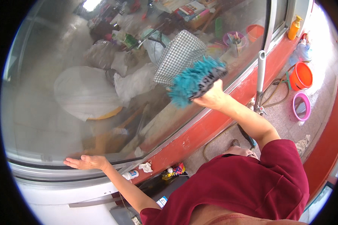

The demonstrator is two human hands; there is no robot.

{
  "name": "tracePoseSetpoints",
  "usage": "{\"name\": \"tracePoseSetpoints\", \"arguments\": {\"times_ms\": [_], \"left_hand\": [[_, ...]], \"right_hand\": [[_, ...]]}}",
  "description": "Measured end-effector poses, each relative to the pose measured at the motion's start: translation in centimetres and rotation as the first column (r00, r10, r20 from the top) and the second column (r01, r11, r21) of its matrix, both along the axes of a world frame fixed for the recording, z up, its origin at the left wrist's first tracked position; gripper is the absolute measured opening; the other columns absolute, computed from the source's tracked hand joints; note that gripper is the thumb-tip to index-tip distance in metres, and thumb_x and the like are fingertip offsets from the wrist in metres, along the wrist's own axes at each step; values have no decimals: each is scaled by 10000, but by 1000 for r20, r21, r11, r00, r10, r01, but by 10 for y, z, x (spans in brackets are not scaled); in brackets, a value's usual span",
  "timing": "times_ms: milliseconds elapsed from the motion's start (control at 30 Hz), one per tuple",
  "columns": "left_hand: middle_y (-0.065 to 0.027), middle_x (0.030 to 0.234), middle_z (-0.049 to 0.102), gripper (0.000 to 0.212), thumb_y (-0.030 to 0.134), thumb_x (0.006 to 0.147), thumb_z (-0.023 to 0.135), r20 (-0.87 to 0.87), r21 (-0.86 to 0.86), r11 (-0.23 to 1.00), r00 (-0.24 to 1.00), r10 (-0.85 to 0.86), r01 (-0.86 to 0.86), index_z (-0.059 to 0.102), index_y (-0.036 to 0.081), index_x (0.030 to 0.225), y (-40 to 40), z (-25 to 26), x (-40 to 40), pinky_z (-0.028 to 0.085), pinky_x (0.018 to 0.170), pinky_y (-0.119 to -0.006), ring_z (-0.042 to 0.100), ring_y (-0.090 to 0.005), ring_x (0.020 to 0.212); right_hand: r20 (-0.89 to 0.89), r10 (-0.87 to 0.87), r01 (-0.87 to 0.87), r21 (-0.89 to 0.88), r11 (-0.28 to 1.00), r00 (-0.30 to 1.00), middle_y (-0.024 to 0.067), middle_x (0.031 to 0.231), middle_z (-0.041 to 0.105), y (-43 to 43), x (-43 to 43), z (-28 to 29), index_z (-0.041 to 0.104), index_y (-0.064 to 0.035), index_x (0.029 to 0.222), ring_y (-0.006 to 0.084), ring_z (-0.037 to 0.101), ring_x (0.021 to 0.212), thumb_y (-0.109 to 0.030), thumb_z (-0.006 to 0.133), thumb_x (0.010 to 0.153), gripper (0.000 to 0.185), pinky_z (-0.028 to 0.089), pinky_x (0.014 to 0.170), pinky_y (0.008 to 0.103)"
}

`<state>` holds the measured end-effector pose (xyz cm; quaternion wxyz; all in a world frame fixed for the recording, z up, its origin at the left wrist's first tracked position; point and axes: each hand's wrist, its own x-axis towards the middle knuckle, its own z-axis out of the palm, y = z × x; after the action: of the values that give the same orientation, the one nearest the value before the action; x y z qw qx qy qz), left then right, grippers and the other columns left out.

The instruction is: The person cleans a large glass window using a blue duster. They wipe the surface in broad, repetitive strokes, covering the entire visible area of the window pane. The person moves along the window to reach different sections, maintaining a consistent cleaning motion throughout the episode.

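Note:
My right hand (pixel 211 97) holds a teal chenille wash mitt (pixel 190 80) with a grey, lettered cuff. Its fingers are hidden by the mitt, which lies against or just before a large glass window pane (pixel 39 112). At the lower left, my left hand (pixel 86 162) is empty, its fingers extended beside the pane's metal frame (pixel 53 174); whether it touches the glass cannot be told. Behind the pane, a houndstooth-patterned box or bag (pixel 180 56), plastic bags (pixel 101 53) and a round, pale covered thing (pixel 84 92) show through.
A red ledge (pixel 186 137) runs below the window, bearing a white bottle (pixel 131 175), crumpled tissue (pixel 146 167) and an orange pump bottle (pixel 295 27). A grey-handled pole (pixel 261 70) leans there. An orange bucket (pixel 301 76), pink basin (pixel 301 107) and hose (pixel 281 98) are on the floor.

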<state>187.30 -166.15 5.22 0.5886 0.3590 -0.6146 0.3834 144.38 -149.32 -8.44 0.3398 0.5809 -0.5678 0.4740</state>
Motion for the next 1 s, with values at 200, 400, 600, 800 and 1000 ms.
{"name": "tracePoseSetpoints", "arguments": {"times_ms": [200,400,600,800,1000], "left_hand": [[-257,1624,225,679,479,1070,316,-5,29,999,999,-35,35,336,-8,1542,-1,-6,0,227,1200,-516,230,-402,1500],[-303,1578,296,742,539,1051,325,-20,0,1000,999,-27,27,394,-48,1499,-1,-3,-3,234,1183,-533,298,-440,1458],[-289,1567,322,615,419,1075,349,75,-64,998,997,20,-15,410,-22,1500,-2,-4,11,262,1164,-539,315,-439,1450],[-267,1581,323,556,382,1079,382,93,-83,995,994,-55,63,458,0,1476,-4,-7,13,256,1153,-550,315,-431,1459],[-228,1569,373,499,366,1086,380,127,-36,995,988,-83,88,512,59,1457,-3,-13,25,210,1178,-534,324,-410,1461]], "right_hand": [[710,-196,285,-8,959,677,243,1158,570,15,-65,-125,490,-11,1288,437,586,1044,-77,528,845,450,466,925,487],[830,-401,341,274,899,388,269,1248,519,10,-49,-176,392,-18,1354,473,553,1128,-239,425,988,429,446,945,507],[919,-283,44,282,959,276,298,1191,525,-15,121,-188,355,-45,1307,494,577,1084,-179,469,947,400,446,952,521],[993,-95,-326,114,938,75,255,1094,554,-36,253,-177,334,-63,1303,373,641,968,-83,526,910,438,517,846,462],[968,250,-531,-210,821,4,68,1019,499,-50,316,-95,370,-95,1225,147,554,824,21,590,893,416,498,690,308]]}}
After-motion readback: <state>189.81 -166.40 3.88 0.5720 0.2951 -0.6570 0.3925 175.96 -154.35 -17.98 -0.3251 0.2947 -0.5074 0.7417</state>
